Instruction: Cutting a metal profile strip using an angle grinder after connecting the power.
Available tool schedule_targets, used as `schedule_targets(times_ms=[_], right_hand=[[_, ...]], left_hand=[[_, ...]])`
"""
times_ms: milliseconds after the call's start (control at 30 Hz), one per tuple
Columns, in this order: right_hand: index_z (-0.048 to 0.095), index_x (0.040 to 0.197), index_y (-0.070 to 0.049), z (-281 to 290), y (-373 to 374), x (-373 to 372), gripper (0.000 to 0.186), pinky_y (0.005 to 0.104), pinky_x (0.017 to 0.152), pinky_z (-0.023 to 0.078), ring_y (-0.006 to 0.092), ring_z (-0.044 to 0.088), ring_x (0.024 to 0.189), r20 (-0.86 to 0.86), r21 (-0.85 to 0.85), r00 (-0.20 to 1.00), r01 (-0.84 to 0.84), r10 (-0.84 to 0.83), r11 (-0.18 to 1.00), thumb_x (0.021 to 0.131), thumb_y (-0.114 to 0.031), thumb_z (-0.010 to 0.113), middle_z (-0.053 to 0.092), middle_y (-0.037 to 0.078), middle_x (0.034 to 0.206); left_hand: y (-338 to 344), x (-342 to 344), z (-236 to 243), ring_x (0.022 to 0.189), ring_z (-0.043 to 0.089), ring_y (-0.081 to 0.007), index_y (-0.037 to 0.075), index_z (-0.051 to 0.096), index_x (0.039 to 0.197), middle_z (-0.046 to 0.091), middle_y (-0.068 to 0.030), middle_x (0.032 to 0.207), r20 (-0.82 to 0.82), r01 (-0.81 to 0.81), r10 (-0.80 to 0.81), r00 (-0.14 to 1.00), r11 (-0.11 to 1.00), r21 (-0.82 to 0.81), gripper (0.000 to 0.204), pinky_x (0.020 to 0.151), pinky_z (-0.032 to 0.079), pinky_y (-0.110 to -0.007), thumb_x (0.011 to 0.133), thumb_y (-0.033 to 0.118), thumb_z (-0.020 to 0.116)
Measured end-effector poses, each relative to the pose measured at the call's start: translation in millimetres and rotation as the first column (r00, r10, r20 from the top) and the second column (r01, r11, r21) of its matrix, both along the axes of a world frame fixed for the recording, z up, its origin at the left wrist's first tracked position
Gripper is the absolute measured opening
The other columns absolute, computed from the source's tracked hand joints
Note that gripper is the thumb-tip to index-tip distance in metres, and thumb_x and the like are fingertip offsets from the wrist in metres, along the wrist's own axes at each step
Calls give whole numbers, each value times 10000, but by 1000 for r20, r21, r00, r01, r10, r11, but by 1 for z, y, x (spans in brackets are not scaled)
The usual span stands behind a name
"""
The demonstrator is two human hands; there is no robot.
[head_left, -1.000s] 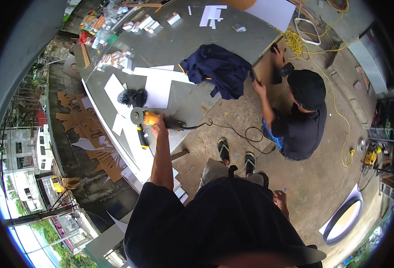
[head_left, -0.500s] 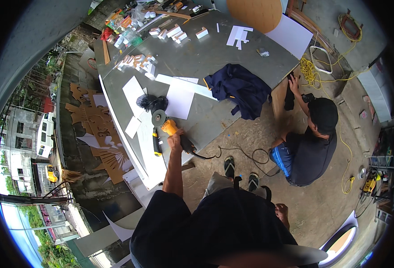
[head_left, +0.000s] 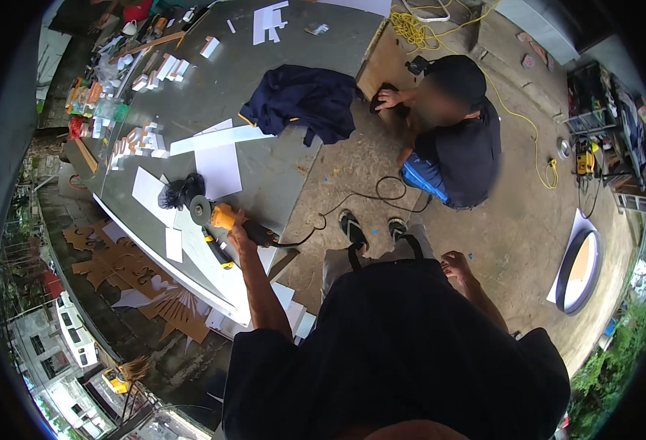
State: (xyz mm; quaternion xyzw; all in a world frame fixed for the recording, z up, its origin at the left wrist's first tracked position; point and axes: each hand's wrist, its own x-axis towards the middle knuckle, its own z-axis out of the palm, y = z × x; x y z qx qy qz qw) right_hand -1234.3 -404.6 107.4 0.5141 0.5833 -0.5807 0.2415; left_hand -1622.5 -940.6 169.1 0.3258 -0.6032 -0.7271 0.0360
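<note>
My left hand is wrapped round a yellow-and-black angle grinder over the near left part of the grey table. Its grey disc points left, beside a crumpled black plastic bag. A yellow-and-black utility knife lies just below the grinder. White sheets are spread around them. From the grinder a black cord runs off the table to the floor. My right hand hangs at my right side, its fingers loosely bent and apart, with nothing seen in it.
A dark blue garment lies by the table's right edge. White-and-brown cut blocks stand farther left. A person crouches right of the table, one hand low beside it. Yellow cable crosses the concrete floor, and a round frame leans at right.
My view has swung to the right, so the table sits farther left. The grinder stays in my left hand. My right hand and forearm show more fully. The crouching person's hand has moved lower.
</note>
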Motion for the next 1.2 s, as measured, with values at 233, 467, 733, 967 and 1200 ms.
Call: schedule_targets(times_ms=[233,467,733,967,1200], right_hand=[[642,1127,2,0,8,10,290,388,588,607,242,708,665,7,-16,1000,18,-18,1000,971,-241,618,702,146,900],[651,1118,-1,-2,37,9,283,375,591,604,229,704,675,-22,-9,999,-42,42,999,980,-247,621,708,138,905],[677,1074,7,40,55,-20,267,327,629,567,193,682,704,-254,-7,963,-95,90,995,969,-231,617,704,121,896],[649,1148,-4,125,16,-84,252,346,784,570,178,679,972,-632,-46,750,-287,195,957,910,-24,571,690,80,1013],[552,1384,-76,81,-51,-134,687,422,1062,476,336,582,1287,-617,285,455,-631,642,721,755,170,431,610,163,1371]], left_hand=[[27,20,18,663,636,-203,-11,652,980,632,-76,804,-7,47,-47,999,998,50,366,643,550,-334,766,217,843],[90,66,83,665,644,-196,-24,630,1021,634,-90,807,-71,111,-111,991,994,4,405,639,560,-320,775,224,834],[159,106,132,703,658,-184,-23,607,1064,654,-91,837,-123,287,-311,942,941,-180,435,652,548,-307,796,245,822],[227,135,160,702,674,-201,-33,602,1059,680,-112,825,-152,483,-517,842,849,-215,432,671,564,-330,793,236,811],[279,138,200,719,671,-196,-36,558,1135,677,-129,853,-341,656,-634,694,752,-64,457,656,563,-323,803,185,781]])
